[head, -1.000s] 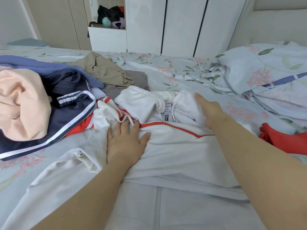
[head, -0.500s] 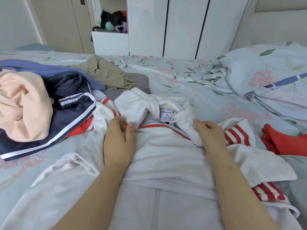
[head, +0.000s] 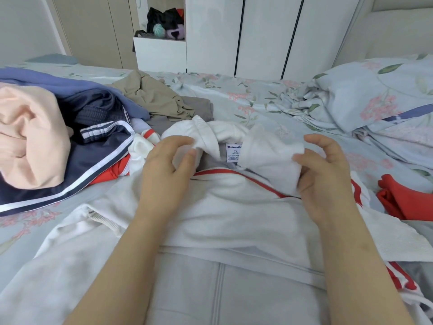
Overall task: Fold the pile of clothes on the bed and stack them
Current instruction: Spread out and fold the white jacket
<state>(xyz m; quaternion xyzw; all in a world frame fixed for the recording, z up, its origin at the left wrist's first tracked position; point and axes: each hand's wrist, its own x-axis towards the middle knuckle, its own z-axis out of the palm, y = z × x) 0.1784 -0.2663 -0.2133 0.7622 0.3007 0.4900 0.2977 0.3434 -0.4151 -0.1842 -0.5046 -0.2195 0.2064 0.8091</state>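
Where the hands meet: a white sweatshirt (head: pixel 234 219) with red piping lies spread on the bed, its neck label (head: pixel 233 152) marked XL facing up between the two hands.
Left hand (head: pixel 164 170): just left of the neck label, fingers curled, thumb and fingers pinching a bunched fold of the sweatshirt's white collar fabric.
Right hand (head: pixel 328 179): just right of the neck label, fingers bent, thumb pressed against a loose white flap of the same garment that drapes over the palm.
Sweatshirt body: runs from the neck label toward the camera, under both forearms; red-and-white striped trim shows to the near right of the label.
Pile of clothes (head: pixel 93 156): well left of the neck label, unfolded, a peach garment (head: pixel 30 137) on top of navy shorts with white stripes, a blue garment (head: pixel 58 80) behind them.
Khaki garment (head: pixel 152 97): beyond the neck label and to its left, crumpled on a grey garment (head: pixel 194 106).
Red garment (head: pixel 410 195): far right of the neck label, at the frame edge.
Pillow (head: pixel 386 90): beyond the neck label to the right, in the same floral print as the sheet (head: pixel 257 99).
White wardrobe (head: pixel 257 31): straight beyond the neck label, past the bed.
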